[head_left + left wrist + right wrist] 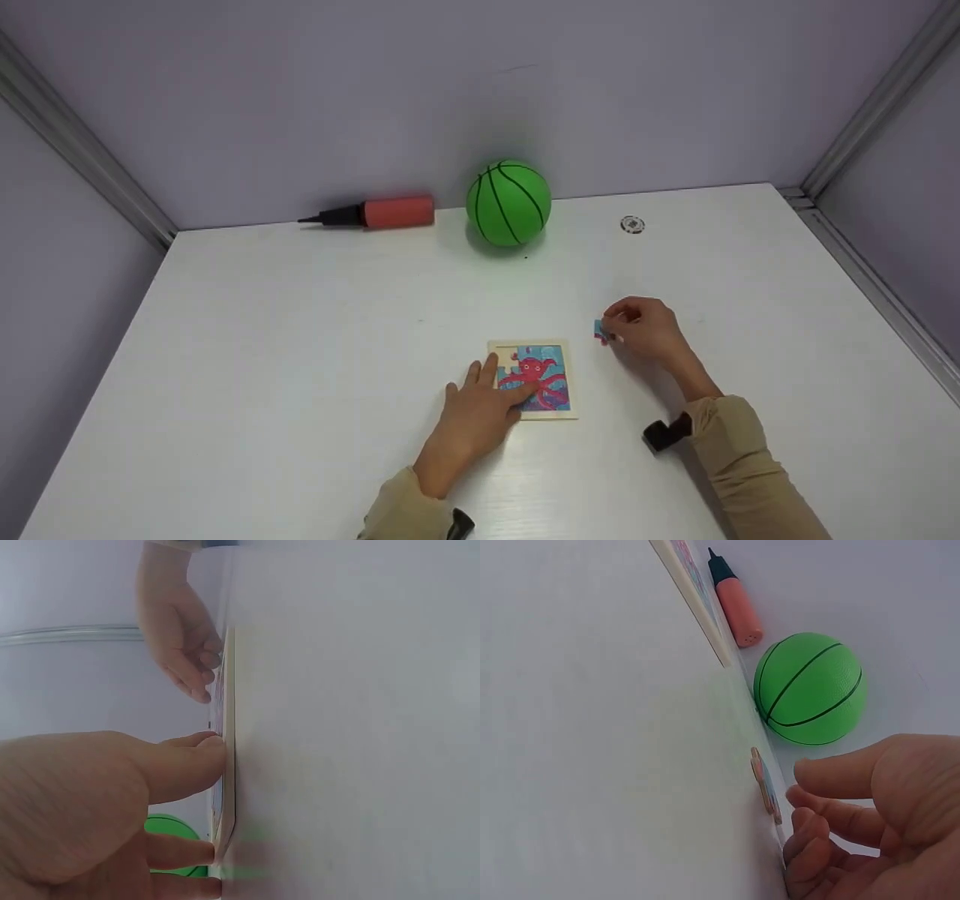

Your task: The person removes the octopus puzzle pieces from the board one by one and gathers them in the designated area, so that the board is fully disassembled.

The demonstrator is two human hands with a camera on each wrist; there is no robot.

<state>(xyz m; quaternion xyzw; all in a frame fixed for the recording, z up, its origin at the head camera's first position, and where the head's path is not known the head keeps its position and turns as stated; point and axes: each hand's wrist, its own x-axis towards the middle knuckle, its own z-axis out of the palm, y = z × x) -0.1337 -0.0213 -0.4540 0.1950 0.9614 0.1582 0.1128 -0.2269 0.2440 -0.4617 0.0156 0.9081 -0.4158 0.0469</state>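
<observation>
A square wooden jigsaw puzzle (pixel 573 390) with a pink octopus picture lies on the white table. Bare wood shows at its upper left corner. My left hand (pixel 478 411) rests on the puzzle's left side, fingers spread and the thumb over the picture. In the left wrist view, that thumb (pixel 187 769) presses at the frame's edge. To the right of the puzzle lies a blue and pink puzzle piece (pixel 765 784), flat on the table. My right hand (pixel 646 330) is right at this piece, its fingers loosely bent and thumb and index tips close beside it.
Behind the puzzle, a green ball (pixel 508 202) with black lines sits near the back wall. A red and black hand pump (pixel 397 212) lies left of it. A round black-and-white chip (pixel 632 224) lies at the back right.
</observation>
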